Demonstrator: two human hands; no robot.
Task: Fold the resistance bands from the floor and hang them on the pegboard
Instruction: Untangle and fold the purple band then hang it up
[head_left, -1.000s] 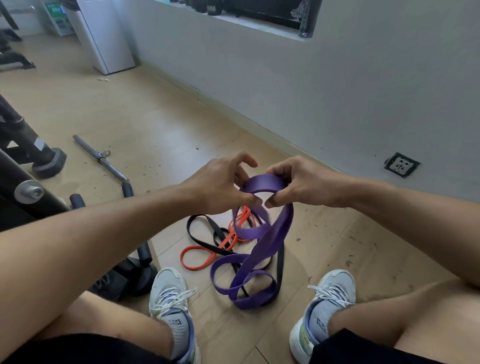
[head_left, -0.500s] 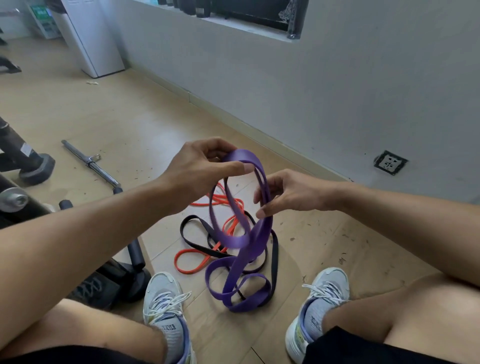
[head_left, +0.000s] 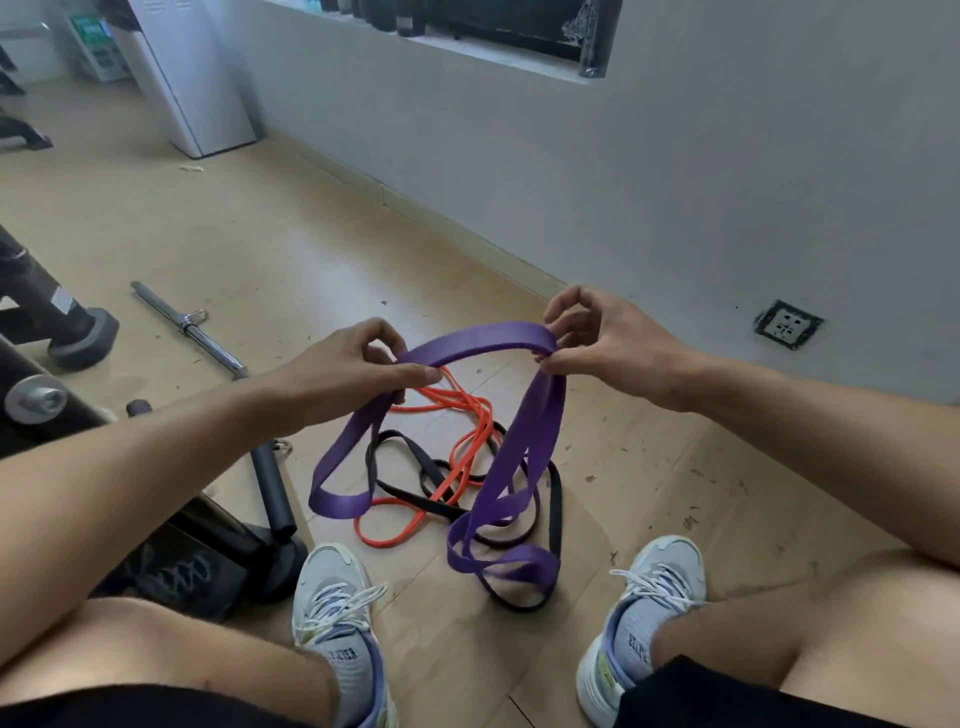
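Wide purple band (head_left: 524, 447) draped between hands

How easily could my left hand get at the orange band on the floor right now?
Probably not yet. The left hand is pinching the purple band, which drapes over the orange band, itself tangled with the black band.

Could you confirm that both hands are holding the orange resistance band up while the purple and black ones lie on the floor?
Not quite: the head view shows the left hand and right hand holding the purple band; the orange band and black band lie on the floor.
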